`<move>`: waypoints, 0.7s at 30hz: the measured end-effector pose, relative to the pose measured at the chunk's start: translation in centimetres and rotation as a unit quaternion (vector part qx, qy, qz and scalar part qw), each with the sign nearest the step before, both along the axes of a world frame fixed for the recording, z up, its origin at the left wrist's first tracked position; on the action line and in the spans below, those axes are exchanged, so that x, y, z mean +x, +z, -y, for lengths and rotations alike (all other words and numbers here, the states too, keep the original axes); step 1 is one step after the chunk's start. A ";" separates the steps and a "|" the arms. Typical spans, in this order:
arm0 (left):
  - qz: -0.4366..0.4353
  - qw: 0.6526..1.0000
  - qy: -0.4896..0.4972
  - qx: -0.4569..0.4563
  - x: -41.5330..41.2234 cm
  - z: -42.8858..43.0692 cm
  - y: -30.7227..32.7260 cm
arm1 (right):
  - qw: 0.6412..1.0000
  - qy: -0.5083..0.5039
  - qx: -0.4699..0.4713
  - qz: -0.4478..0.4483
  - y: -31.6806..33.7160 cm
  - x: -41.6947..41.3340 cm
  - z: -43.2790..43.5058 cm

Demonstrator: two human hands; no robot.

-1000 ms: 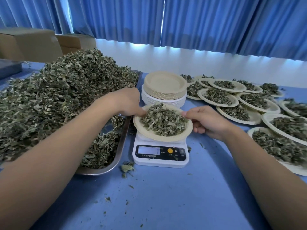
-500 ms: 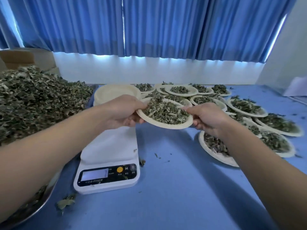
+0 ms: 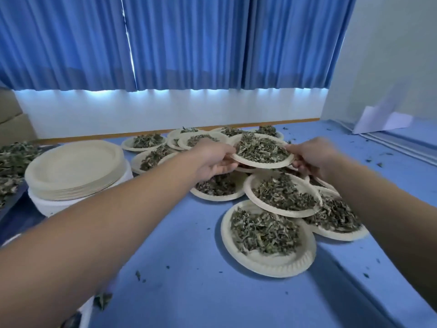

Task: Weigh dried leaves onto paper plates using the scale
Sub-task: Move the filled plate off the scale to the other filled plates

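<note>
The round cream paper plate [image 3: 260,165] of dried green leaves [image 3: 260,149], judged already weighed, is pinched at opposite rims by the left hand [image 3: 212,162] and right hand [image 3: 312,155], above many filled plates [image 3: 272,262]; a stack of empty cream plates [image 3: 73,162] left of the grip suggests portions remain.

Backlit curtains [image 3: 179,41] — bright; edges warped, blurred

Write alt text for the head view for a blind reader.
The left hand and right hand hold a paper plate of dried leaves by its rim above filled plates on a blue table. A stack of empty plates stands at left, blue curtains behind.
</note>
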State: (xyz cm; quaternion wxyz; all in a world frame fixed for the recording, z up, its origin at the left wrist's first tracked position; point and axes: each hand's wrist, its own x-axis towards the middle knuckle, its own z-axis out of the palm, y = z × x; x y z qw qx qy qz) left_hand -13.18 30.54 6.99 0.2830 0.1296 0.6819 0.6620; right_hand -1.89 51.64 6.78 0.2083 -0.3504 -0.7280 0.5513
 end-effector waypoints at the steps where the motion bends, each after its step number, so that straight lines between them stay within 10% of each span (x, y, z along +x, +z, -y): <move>1: -0.005 1.000 0.003 -0.006 0.1 -1.1 0.0 | 1.000 -0.011 0.000 0.001 -0.1 -0.2 -1.1; 7: -0.021 0.999 0.033 -0.015 -0.2 -4.6 -0.3 | 0.999 -0.022 0.006 0.036 -1.1 -1.4 -5.1; 13: -0.007 1.000 0.028 0.006 -0.5 -3.8 -0.2 | 0.932 -0.052 0.319 0.166 -0.9 -1.1 -4.7; 21: -0.052 0.998 -0.003 0.033 0.0 0.6 0.2 | 0.901 0.174 0.398 0.004 0.9 -3.9 7.9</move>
